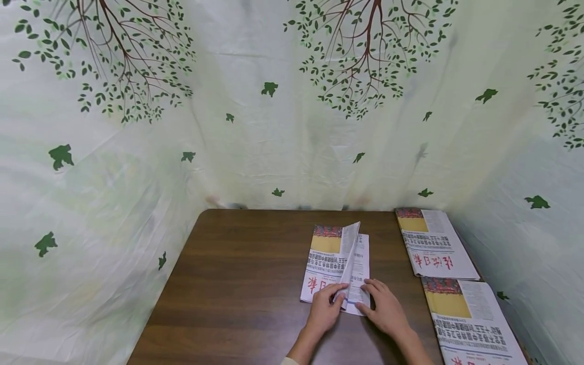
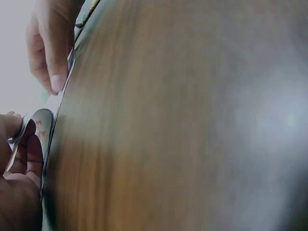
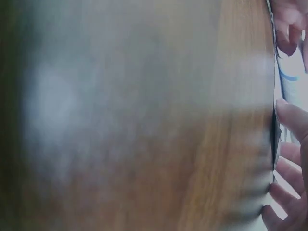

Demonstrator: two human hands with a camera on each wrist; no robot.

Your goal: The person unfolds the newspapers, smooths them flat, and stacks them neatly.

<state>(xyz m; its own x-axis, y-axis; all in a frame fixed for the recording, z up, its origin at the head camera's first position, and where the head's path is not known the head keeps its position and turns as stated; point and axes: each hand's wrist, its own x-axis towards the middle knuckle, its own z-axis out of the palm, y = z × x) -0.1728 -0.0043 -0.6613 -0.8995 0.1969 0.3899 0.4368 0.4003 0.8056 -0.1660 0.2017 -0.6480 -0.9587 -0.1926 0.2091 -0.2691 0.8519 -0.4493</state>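
1. Head view: bright, mostly even light; soft shadow beside the right hand [image 1: 385, 309] on the tabletop [image 1: 228, 284].
2. Left wrist: tabletop blurred, pale glare rightward, upper left washed out.
3. Right wrist: hazy, glare leftward, left edge dark.

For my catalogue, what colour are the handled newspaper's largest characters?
The largest characters are red, clearest in the head view.

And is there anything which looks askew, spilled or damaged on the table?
I see nothing spilled or torn. One raised sheet of the middle newspaper stands askew instead of lying flat, but the left hand holds it, so probably deliberately.
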